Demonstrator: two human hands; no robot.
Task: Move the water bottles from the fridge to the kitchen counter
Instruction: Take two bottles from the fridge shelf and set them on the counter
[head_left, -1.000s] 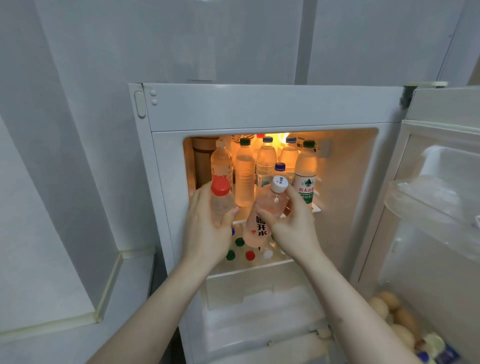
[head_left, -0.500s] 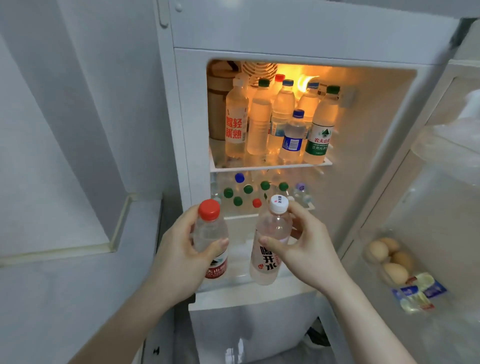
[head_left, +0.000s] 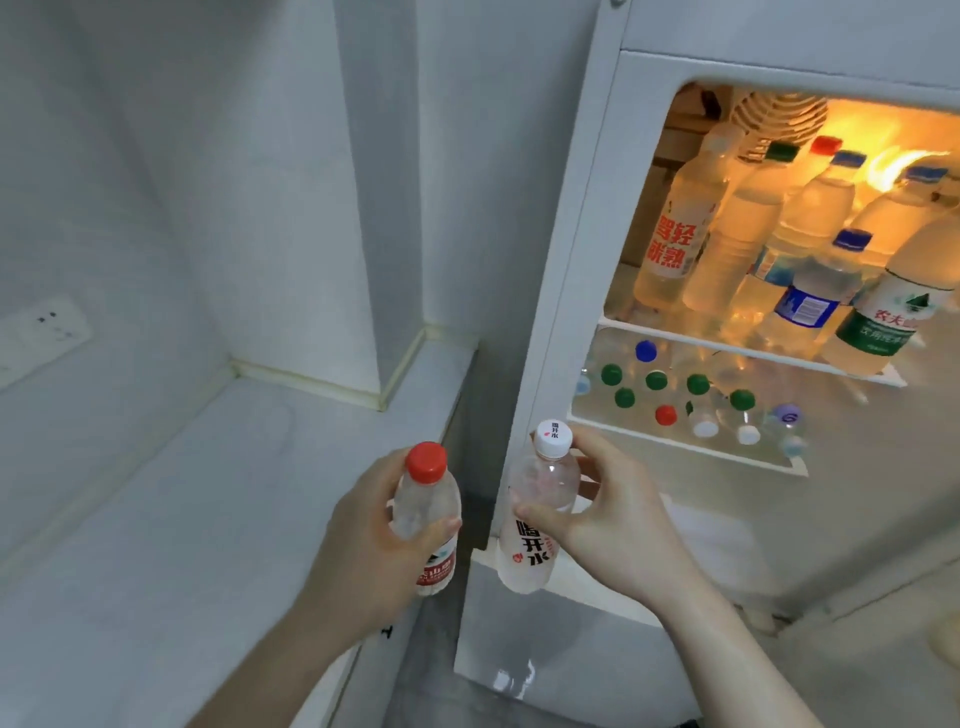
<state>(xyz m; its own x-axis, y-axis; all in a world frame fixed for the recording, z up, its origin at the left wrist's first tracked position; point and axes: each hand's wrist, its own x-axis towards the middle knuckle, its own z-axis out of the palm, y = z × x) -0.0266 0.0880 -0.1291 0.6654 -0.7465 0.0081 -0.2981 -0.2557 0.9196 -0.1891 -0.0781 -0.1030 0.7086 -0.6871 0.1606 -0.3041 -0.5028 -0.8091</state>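
Note:
My left hand (head_left: 371, 540) grips a small red-capped water bottle (head_left: 427, 512) upright, just past the right edge of the white kitchen counter (head_left: 182, 519). My right hand (head_left: 610, 514) holds a white-capped bottle (head_left: 540, 499) with black characters, in front of the fridge's left frame. Both bottles are outside the open fridge (head_left: 576, 260). Several more water bottles stand on its lit upper shelf (head_left: 753, 348), among them one with red characters (head_left: 675, 228) and one with a green label (head_left: 888, 312). Below that shelf several caps show, green, red, white and blue.
The counter runs along a white wall with a corner pillar (head_left: 379, 208) at its back right. A wall socket (head_left: 36, 332) sits at the far left. A dark gap (head_left: 467, 467) separates counter and fridge.
Both hands with their bottles have come out of the fridge and shifted left toward the counter. The view has swung left, so the counter fills more of it.

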